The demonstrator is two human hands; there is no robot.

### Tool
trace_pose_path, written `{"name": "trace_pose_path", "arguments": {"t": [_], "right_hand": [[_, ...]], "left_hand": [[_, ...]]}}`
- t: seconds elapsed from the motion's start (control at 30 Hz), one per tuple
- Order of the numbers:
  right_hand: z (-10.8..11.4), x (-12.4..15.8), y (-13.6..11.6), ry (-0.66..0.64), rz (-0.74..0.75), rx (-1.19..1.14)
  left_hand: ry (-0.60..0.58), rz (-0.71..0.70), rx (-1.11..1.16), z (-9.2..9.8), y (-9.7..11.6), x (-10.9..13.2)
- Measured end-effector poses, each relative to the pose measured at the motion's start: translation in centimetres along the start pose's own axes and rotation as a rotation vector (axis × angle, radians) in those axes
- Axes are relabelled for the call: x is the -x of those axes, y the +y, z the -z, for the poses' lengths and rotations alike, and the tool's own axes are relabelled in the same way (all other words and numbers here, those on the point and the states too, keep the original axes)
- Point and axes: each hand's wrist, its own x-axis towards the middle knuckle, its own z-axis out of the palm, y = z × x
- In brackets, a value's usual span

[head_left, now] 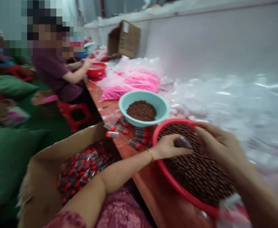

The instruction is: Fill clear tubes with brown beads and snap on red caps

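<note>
Cardboard formed the box (43, 171) at left, full of small red-capped containers (86, 169). Beyond stood a turquoise bowl (163, 107) of brown beads. The left hand (168, 147) grasped a dark-filled container (183, 142) over the bead-filled red basin (184, 194); the right hand's (216, 139) grip, near the rim, could not be told.

We see a big, round red tub (155, 136) in front of us, a bit to our right. It sits upright, and part of its near edge is hidden. Lots of tiny, shiny brown bits (200, 171) lie loose inside and cover its bottom. Our left hand (171, 147) holds a small dark thing (183, 142) just above the bits. It looks shiny and see-through, and it tips sideways. We can't tell its full shape, because our fingers hide some.
</note>
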Motion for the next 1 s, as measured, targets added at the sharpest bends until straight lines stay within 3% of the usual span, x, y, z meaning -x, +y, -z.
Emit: {"name": "trace_pose_path", "arguments": {"t": [0.1, 0.27, 0.37, 0.57, 0.77, 0.83, 1.0], "right_hand": [[-0.7, 1.5, 1.7, -0.021, -0.195, -0.287], [-2.1, 3.3, 3.5, -0.060, -0.258, -0.503], [-2.4, 4.0, 4.2, -0.061, -0.212, -0.413], [-3.6, 5.0, 4.6, 0.104, -0.028, -0.113], [-3.4, 5.3, 4.6, 0.118, -0.206, -0.246], [-3.2, 5.4, 4.8, 0.099, -0.177, -0.198], [-3.2, 5.6, 4.9, 0.250, 0.080, 0.367]], "left_hand": [[-0.056, -0.051, -0.023, -1.7, -0.5, -1.1], [-0.039, -0.082, -0.044, -1.2, -1.3, -1.2], [-0.040, -0.077, -0.084, -1.2, -1.3, -1.1], [-0.006, -0.075, -0.203, -1.3, -1.0, -1.2], [-0.042, -0.073, -0.140, -1.2, -0.7, -1.0], [-0.038, -0.068, -0.133, -1.2, -0.6, -0.9], [-0.035, -0.053, -0.206, -1.2, -0.6, -1.1]]}}
